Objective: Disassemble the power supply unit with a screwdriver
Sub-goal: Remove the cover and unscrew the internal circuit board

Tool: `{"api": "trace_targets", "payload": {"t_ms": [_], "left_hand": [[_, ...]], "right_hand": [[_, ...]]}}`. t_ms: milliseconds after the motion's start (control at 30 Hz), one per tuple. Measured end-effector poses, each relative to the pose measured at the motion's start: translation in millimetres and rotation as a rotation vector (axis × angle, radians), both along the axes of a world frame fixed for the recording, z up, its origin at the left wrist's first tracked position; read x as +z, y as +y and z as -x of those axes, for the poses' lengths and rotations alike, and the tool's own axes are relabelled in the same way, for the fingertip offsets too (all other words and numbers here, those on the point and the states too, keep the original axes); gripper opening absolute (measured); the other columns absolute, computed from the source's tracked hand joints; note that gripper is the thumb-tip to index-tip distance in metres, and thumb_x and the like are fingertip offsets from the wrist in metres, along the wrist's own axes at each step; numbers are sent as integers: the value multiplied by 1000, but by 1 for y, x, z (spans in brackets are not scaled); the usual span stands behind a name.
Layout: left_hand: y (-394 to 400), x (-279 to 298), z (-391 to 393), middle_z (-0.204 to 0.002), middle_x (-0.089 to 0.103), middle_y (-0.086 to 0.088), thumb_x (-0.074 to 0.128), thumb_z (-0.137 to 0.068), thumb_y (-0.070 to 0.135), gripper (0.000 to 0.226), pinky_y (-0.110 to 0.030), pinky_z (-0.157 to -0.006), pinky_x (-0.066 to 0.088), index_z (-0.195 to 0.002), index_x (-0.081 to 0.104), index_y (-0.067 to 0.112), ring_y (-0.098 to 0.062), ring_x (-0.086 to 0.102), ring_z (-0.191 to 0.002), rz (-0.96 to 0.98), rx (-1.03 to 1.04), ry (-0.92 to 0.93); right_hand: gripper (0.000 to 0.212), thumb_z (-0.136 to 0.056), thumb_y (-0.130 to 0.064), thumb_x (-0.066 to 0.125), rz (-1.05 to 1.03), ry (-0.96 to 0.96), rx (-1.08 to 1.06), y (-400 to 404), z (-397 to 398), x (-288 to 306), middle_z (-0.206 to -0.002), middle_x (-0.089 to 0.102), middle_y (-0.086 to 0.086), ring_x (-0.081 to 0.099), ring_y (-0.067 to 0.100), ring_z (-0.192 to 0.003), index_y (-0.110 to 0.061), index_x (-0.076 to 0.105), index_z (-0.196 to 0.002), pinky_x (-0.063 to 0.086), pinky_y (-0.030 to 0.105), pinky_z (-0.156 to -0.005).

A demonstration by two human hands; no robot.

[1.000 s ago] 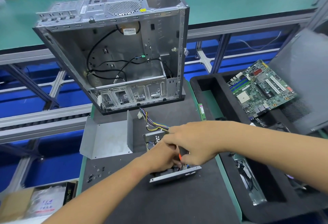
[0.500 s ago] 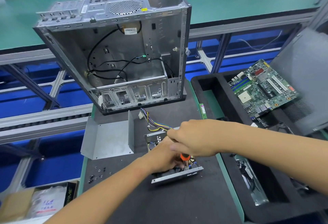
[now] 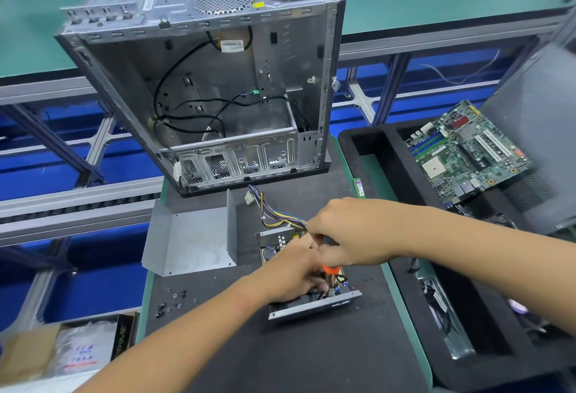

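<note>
The opened power supply unit lies on the black mat, its circuit board exposed and a bundle of coloured wires running out the far side. My right hand grips a screwdriver with an orange and black handle, held upright over the unit's near end. My left hand rests on the unit with fingers curled down into it, beside the screwdriver shaft. The screwdriver tip is hidden among the parts. The unit's removed grey cover lies to the left.
An empty computer case stands at the back of the mat. Several loose screws lie at the left. A black foam tray at the right holds a motherboard and metal parts. A cardboard box sits low left.
My right hand has risen slightly, showing more of the orange handle. Both hands stay on the unit at the same spot.
</note>
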State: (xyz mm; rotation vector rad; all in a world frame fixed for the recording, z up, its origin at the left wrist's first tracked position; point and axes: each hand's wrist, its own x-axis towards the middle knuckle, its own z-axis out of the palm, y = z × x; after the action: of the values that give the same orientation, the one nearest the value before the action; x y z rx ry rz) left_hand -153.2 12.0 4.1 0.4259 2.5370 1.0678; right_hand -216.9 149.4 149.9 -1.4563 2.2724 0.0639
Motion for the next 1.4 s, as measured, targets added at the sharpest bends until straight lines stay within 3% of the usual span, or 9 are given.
{"api": "trace_targets", "payload": {"t_ms": [100, 200, 300, 400, 500, 733, 1100, 1200, 1400], "left_hand": [[0, 0, 1, -92, 54, -5, 61, -72, -1, 37, -42, -77, 55, -75, 53, 36, -25, 59, -87, -37, 10, -24], [-1, 2, 4, -85, 46, 20, 69, -71, 6, 22, -31, -79, 43, -79, 59, 25, -12, 48, -91, 130, -118, 227], [-1, 10, 9, -94, 47, 17, 58, -67, 5, 23, -31, -90, 27, -75, 65, 26, -16, 35, -108, 284, -268, 344], [2, 17, 13, -94, 51, 15, 51, -64, 0, 46, -28, -104, 19, -101, 69, 22, -19, 27, -115, 330, -361, 213], [4, 21, 18, -115, 55, 7, 58, -75, 3, 47, -21, -98, 12, -116, 64, 24, -14, 22, -114, 398, -453, 256], [11, 26, 29, -118, 51, 3, 50, -95, 28, 20, -30, -89, 10, -100, 69, 30, -12, 16, -109, 568, -730, 238], [20, 27, 33, -114, 54, 4, 51, -93, 15, 23, -26, -83, 16, -104, 69, 25, -13, 28, -104, 638, -705, 74], [22, 28, 34, -111, 56, 2, 50, -90, 7, 25, -22, -67, 15, -102, 68, 19, -14, 31, -102, 621, -654, -7], [28, 31, 38, -119, 61, 3, 47, -91, 3, 34, -7, -69, 19, -119, 64, 14, -13, 43, -107, 611, -634, -107]], "right_hand": [[16, -84, -31, 55, 14, -9, -13, 2, 2, -1, -84, 60, 5, 57, 27, -77, -16, 55, -81, 50, 42, -66], [14, -81, -29, 57, 19, -18, -24, 4, 6, 1, -78, 57, 4, 55, 27, -74, -17, 50, -75, 50, 42, -64], [13, -78, -28, 57, 11, -23, -30, 7, 9, 1, -77, 57, 3, 55, 26, -73, -18, 50, -73, 47, 39, -61], [14, -80, -29, 55, -1, -36, -20, 11, 9, -2, -75, 56, 1, 53, 24, -70, -17, 51, -74, 42, 34, -56], [16, -81, -31, 53, -12, -42, -13, 15, 9, -6, -77, 58, 3, 54, 25, -70, -15, 53, -76, 39, 34, -55], [15, -81, -33, 53, -32, -54, -23, 20, 9, -11, -79, 57, 1, 53, 23, -68, -19, 50, -75, 31, 30, -49], [19, -81, -28, 52, -70, -65, -25, 25, 5, -15, -81, 54, 2, 53, 25, -70, -25, 38, -68, 46, 38, -60], [22, -82, -29, 52, -77, -63, -16, 25, 5, -14, -82, 55, 2, 52, 24, -70, -25, 37, -66, 43, 36, -59], [24, -80, -28, 55, -77, -59, 8, 25, 4, -12, -77, 51, 0, 50, 24, -68, -25, 35, -66, 44, 37, -60]]}}
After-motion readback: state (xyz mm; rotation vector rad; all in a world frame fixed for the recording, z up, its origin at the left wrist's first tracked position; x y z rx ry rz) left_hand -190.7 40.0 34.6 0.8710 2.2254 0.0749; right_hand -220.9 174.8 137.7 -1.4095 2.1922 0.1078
